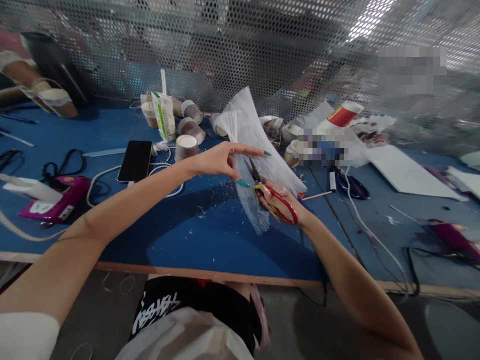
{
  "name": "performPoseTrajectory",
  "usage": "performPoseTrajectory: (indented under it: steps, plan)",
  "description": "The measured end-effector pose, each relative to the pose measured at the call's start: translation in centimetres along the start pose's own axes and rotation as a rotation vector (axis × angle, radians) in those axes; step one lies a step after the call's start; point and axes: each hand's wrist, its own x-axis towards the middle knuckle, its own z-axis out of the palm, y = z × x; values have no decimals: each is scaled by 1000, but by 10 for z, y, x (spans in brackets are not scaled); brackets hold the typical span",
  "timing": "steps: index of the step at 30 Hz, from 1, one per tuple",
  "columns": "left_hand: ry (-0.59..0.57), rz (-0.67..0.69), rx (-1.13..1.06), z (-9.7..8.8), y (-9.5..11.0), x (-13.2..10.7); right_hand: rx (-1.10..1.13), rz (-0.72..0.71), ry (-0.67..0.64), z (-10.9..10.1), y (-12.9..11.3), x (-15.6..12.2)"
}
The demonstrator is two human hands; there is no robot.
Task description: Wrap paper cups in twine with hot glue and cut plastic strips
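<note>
My right hand [273,197] is wrapped round a pair of scissors [288,204] with red handles, their dark blades pointing up and left. Beside it, my left hand [225,159] has its thumb and index finger spread apart, the long teal nails towards the blades. Its other fingers are mostly hidden. A fan of thin, whitish translucent strands [249,122] stands behind and between the hands, flaring out at the top and bottom. Whether the left fingers touch it I cannot tell. Small clippings [202,212] lie on the blue table to the left.
Thread spools [187,146] stand behind my left hand, near a drink carton [163,117] with a straw. A phone [135,161] and purple device [62,200] with cables lie left. Dark-handled scissors [352,185] and a white board [412,172] are right. Perforated metal mesh [225,50] borders the back.
</note>
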Motion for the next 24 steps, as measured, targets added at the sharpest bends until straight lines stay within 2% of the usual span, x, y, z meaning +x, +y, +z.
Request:
performPoseTrajectory:
  steps: [7,12,17,24]
  plan:
    - [-14,-3,-4,0,2,0,-97,-10,75,2,-5,-1]
    - [-25,1,-1,0,2,0,-125,-14,90,5,-14,-3]
    - [-28,9,-4,-1,1,1,-126,-20,97,5,-13,-2]
    - [39,2,0,-5,-3,2,-109,-3,101,5,-11,0]
